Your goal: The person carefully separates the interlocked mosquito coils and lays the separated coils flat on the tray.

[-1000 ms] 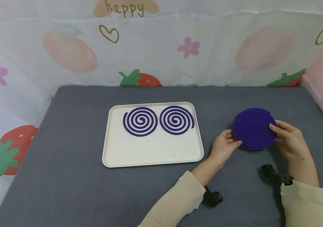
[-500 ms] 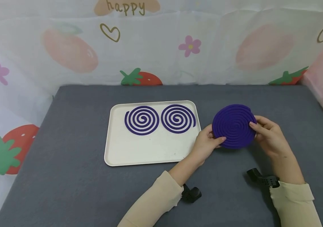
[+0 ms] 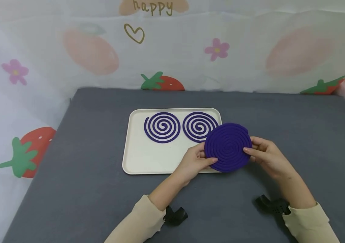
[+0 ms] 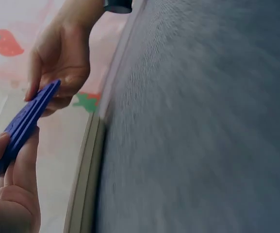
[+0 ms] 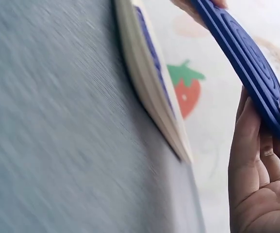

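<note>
Both hands hold a round, purple pack of tightly nested mosquito coils [image 3: 228,145] in the air. My left hand [image 3: 192,163] pinches its left edge, thumb on top and fingers beneath. At the opposite edge, my right hand [image 3: 266,157] grips it the same way. Seen edge-on in the left wrist view, the pack [image 4: 22,127] shows stacked layers. Two separate open-spiral coils, one at left [image 3: 163,127] and one at right [image 3: 200,127], lie side by side along the back of a cream tray [image 3: 148,160]. The pack hides the tray's right front corner and part of the right coil.
A dark grey cloth [image 3: 78,162] covers the table. Behind it hangs a white curtain [image 3: 239,27] printed with strawberries and flowers. Black wrist devices show below each hand, one at the left wrist [image 3: 176,216] and one at the right wrist [image 3: 270,204].
Both hands have carried the coil pack leftward from the right side of the table to over the tray's right edge. The two coils on the tray stay in place; the head view has shifted slightly.
</note>
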`<action>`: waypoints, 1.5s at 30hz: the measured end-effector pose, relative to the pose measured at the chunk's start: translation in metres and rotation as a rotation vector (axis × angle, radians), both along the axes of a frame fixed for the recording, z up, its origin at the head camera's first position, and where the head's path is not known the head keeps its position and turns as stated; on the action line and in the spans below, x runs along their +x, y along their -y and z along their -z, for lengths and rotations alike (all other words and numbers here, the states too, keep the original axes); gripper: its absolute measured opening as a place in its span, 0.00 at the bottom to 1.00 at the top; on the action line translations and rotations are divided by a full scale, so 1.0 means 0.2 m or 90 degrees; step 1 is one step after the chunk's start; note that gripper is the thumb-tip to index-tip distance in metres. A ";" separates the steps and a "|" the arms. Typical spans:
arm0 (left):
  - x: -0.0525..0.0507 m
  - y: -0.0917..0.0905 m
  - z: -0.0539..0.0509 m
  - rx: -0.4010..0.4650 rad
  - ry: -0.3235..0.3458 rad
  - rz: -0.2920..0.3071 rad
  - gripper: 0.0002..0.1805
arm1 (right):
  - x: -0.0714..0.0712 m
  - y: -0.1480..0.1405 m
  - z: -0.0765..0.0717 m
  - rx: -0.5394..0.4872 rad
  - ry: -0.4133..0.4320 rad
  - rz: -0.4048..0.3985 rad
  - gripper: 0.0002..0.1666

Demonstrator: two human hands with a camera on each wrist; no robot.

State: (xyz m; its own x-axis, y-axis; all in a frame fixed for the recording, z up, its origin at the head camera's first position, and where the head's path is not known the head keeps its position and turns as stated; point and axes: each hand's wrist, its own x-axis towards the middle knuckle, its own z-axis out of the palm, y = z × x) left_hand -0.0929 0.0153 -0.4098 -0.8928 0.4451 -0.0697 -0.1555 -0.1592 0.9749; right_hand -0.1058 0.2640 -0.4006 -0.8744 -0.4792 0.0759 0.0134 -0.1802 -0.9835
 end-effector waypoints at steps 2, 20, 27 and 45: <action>0.01 0.05 0.01 0.004 0.007 0.006 0.23 | 0.01 0.03 0.01 0.020 0.008 -0.018 0.22; 0.10 0.31 0.05 0.069 0.066 -0.093 0.27 | -0.05 0.40 -0.01 0.046 0.029 -0.088 0.16; 0.09 0.32 0.05 0.090 0.053 -0.159 0.26 | -0.06 0.53 -0.03 0.062 0.035 -0.025 0.14; 0.08 0.35 0.05 0.051 0.049 -0.140 0.29 | -0.03 0.64 -0.03 0.088 0.112 0.066 0.18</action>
State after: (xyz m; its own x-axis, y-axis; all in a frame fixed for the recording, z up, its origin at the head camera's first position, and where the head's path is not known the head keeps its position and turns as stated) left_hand -0.0761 -0.0538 -0.4189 -0.9622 0.2470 -0.1144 -0.1825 -0.2736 0.9444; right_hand -0.1119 0.1351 -0.3953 -0.9136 -0.3809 -0.1425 0.1754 -0.0529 -0.9831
